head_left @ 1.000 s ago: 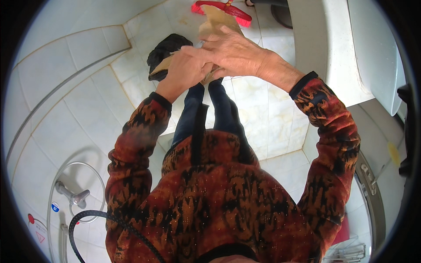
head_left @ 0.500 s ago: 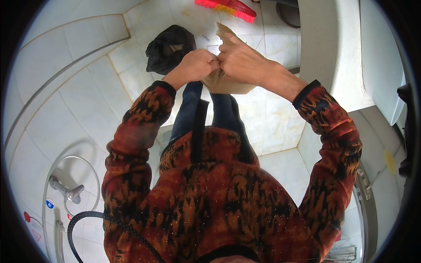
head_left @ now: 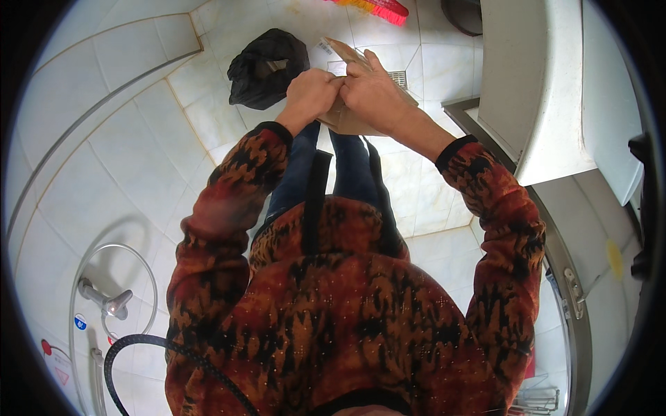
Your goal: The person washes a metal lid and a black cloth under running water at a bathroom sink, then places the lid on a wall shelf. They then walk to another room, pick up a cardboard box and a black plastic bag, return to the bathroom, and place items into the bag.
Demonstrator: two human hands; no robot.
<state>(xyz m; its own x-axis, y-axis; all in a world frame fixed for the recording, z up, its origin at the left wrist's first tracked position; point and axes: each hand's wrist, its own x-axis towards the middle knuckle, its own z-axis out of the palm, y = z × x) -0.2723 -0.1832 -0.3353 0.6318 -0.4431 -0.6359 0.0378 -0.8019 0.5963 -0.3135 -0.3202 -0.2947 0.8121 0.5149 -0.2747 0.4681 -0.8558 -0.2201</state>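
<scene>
In front of my legs, both hands grip a piece of brown cardboard [head_left: 354, 123], folded or bent, with one flap standing up at its far side. My left hand [head_left: 312, 93] is closed, pinching the upper left edge. Right beside it, my right hand [head_left: 374, 97] is closed over the same edge, its knuckles almost touching the left hand. The fingertips are hidden behind the hands. Just left of the cardboard, a black plastic bag [head_left: 260, 87] sits open on the tiled floor, with something pale inside it.
A red and yellow broom head [head_left: 381, 10] lies at the far edge, near a dark round container [head_left: 463, 16]. A floor drain [head_left: 399, 78] shows behind the cardboard. A white fixture [head_left: 524, 83] stands at right; a shower tap [head_left: 114, 305] is on the left wall.
My right forearm has swung inward and the hands have shifted slightly, with the cardboard still between them. The whole view has moved a little, so the broom head sits nearer the top edge.
</scene>
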